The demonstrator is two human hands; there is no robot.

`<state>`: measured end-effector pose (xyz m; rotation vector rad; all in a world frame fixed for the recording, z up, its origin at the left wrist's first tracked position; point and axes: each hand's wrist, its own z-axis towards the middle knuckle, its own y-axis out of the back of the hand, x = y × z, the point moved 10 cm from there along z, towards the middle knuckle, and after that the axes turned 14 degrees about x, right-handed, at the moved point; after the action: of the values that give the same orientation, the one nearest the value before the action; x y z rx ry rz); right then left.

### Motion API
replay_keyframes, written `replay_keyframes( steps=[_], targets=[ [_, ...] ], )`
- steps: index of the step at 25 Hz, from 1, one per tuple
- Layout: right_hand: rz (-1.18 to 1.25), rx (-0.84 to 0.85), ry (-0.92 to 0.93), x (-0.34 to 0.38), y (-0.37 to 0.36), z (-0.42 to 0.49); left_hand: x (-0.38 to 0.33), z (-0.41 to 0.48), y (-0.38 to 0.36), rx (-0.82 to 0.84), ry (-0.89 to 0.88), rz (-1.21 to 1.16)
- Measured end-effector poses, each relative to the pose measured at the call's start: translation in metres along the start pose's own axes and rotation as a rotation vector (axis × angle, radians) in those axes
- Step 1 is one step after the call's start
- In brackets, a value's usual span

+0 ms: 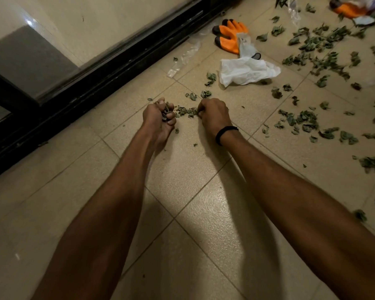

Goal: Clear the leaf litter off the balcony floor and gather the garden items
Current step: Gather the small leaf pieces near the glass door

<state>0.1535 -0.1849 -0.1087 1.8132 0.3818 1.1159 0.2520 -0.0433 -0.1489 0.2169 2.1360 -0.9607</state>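
Observation:
Dry green leaves lie scattered over the beige floor tiles, thickest at the right (325,50). My left hand (158,118) is curled round a clump of leaves held in its palm. My right hand (212,114), with a black band on its wrist, has its fingers curled down on a small row of leaves (185,111) lying between the two hands. Whether those fingers grip any leaf is hidden. An orange and grey garden glove (232,35) lies beyond the hands, and a second orange glove (349,8) sits at the top right.
A crumpled white plastic bag (247,70) lies just past the hands. A strip of clear plastic (186,57) rests near the black sliding-door track (108,70), which runs diagonally along the left. More leaves (305,122) lie right of my right hand.

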Motion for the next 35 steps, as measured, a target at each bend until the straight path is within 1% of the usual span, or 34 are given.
replay_keyframes(
  steps=[1,2,3,4,5,6,7,8,9,10,11,13,14,15,16,17,19,20,21,22,24,27,28,29,30,31,32,33,34,35],
  targets=[
    [0.145,0.002,-0.074,-0.011,0.002,-0.002,0.000,0.000,0.006,-0.039,0.006,0.077],
    [0.356,0.006,-0.149,-0.025,0.000,-0.004,-0.003,-0.001,0.011,-0.083,-0.003,0.213],
    [0.630,0.024,-0.218,-0.037,-0.007,-0.008,-0.010,-0.002,0.012,-0.115,-0.040,0.414],
    [0.917,0.047,-0.274,-0.044,-0.016,-0.012,-0.020,-0.004,0.006,-0.126,-0.109,0.659],
    [1.149,0.068,-0.311,-0.047,-0.023,-0.017,-0.028,-0.005,-0.006,-0.113,-0.190,0.925],
    [1.285,0.076,-0.333,-0.050,-0.026,-0.020,-0.031,-0.006,-0.020,-0.081,-0.256,1.172],
    [1.334,0.075,-0.356,-0.053,-0.026,-0.021,-0.028,-0.004,-0.031,-0.046,-0.275,1.376],
    [1.331,0.069,-0.373,-0.058,-0.024,-0.023,-0.022,-0.001,-0.038,-0.021,-0.265,1.550],
    [1.281,0.057,-0.386,-0.063,-0.019,-0.023,-0.016,0.003,-0.041,-0.011,-0.241,1.697],
    [1.179,0.037,-0.393,-0.068,-0.013,-0.022,-0.011,0.007,-0.042,-0.023,-0.216,1.812],
    [1.051,0.017,-0.394,-0.072,-0.006,-0.021,-0.010,0.008,-0.041,-0.053,-0.217,1.876],
    [0.813,-0.020,-0.369,-0.072,0.009,-0.019,-0.013,0.005,-0.043,-0.111,-0.327,1.887],
    [0.751,-0.033,-0.348,-0.068,0.015,-0.018,-0.016,0.004,-0.043,-0.115,-0.375,1.842],
    [0.740,-0.030,-0.328,-0.064,0.017,-0.016,-0.017,0.004,-0.042,-0.100,-0.385,1.740],
    [0.807,-0.022,-0.317,-0.060,0.016,-0.015,-0.019,0.005,-0.036,-0.083,-0.355,1.567],
    [0.961,-0.009,-0.322,-0.056,0.012,-0.015,-0.020,0.008,-0.027,-0.078,-0.295,1.296],
    [1.356,0.032,-0.350,-0.049,-0.001,-0.018,-0.008,0.008,-0.010,-0.074,-0.131,0.548],
    [1.535,0.061,-0.360,-0.045,-0.009,-0.020,0.002,0.006,-0.010,-0.044,-0.051,0.213],
    [1.689,0.078,-0.363,-0.042,-0.015,-0.021,0.008,0.003,-0.015,-0.008,-0.007,-0.025],
    [1.820,0.064,-0.364,-0.041,-0.019,-0.021,0.009,-0.001,-0.019,0.021,0.009,-0.156],
    [1.973,0.000,-0.364,-0.043,-0.020,-0.022,0.008,-0.003,-0.021,0.062,0.016,-0.235],
    [1.933,-0.046,-0.388,-0.049,-0.020,-0.019,0.011,0.002,-0.017,0.056,0.044,-0.178],
    [1.858,-0.050,-0.414,-0.054,-0.020,-0.017,0.012,0.004,-0.014,0.039,0.055,-0.112],
    [1.717,-0.058,-0.435,-0.061,-0.018,-0.015,0.011,0.005,-0.010,0.015,0.058,-0.022],
    [1.479,-0.073,-0.435,-0.069,-0.011,-0.013,0.009,0.006,-0.005,-0.023,0.049,0.103],
    [1.159,-0.083,-0.404,-0.073,0.001,-0.009,0.003,0.007,-0.001,-0.060,0.011,0.266],
    [0.828,-0.100,-0.347,-0.072,0.013,-0.004,-0.007,0.009,-0.001,-0.087,-0.057,0.467],
    [0.564,-0.112,-0.271,-0.064,0.022,0.001,-0.017,0.010,-0.006,-0.095,-0.139,0.677],
    [0.404,-0.100,-0.212,-0.055,0.024,0.004,-0.024,0.009,-0.015,-0.084,-0.210,0.868],
    [0.318,-0.074,-0.174,-0.049,0.022,0.007,-0.026,0.008,-0.024,-0.060,-0.246,1.020]
  ],
)
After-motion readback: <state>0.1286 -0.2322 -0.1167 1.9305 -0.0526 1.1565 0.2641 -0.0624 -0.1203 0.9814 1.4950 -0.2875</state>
